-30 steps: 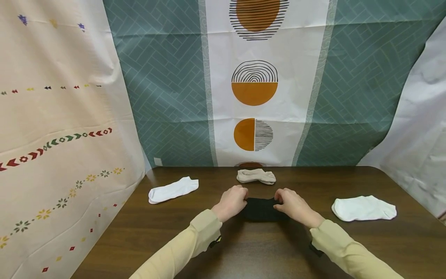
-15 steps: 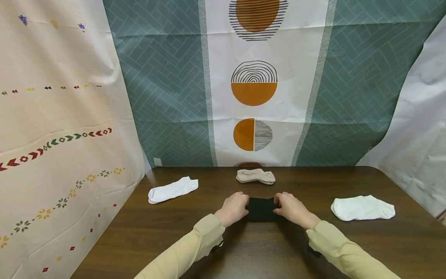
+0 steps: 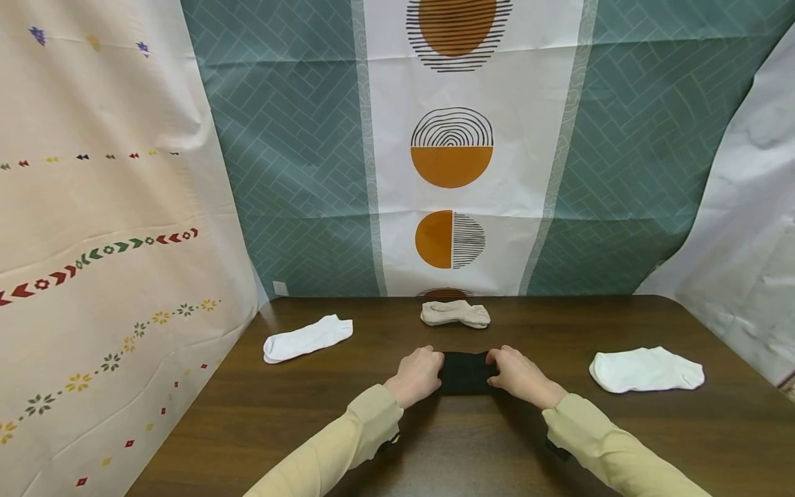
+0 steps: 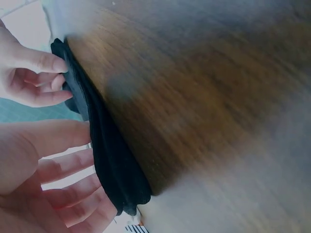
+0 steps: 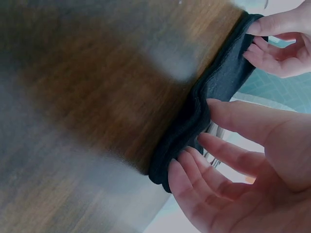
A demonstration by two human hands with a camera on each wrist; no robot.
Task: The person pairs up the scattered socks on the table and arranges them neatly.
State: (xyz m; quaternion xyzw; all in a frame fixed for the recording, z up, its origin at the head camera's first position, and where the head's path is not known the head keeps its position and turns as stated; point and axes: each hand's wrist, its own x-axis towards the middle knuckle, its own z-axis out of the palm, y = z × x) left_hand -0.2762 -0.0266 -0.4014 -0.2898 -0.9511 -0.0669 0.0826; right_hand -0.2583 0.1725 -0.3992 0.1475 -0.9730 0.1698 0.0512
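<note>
At the near side, the table [image 3: 459, 455] is crossed by two sleeves [image 3: 317, 449], with a dark strap partly seen at each cuff; beyond them, the black cloth [image 3: 466, 373] is held at its left end by the left hand [image 3: 414, 378] and at its right end by the right hand [image 3: 520, 376], with thumbs and fingertips set against it and fingers bent; both hands have been brought slightly nearer since a second ago, and the left has been shifted inward along the cloth, so a little less of it is left bare between them; the cloth itself has hardly been moved, so the change is judged to be a settling of the grip or a straightening of the ends rather than a carry.

The cloth is laid flat on the table, midway across, its long side set crosswise; several soft layers are shown along the near edge in the wrist views, and that edge is bowed in a wave by the right thumb; whether it is one piece or two cannot be told.

Farther off, the right white sock [image 3: 646, 371], the left white sock [image 3: 307, 339] and the beige sock [image 3: 455, 313] are left untouched; the back is closed by a green-and-white curtain [image 3: 298, 172].
</note>
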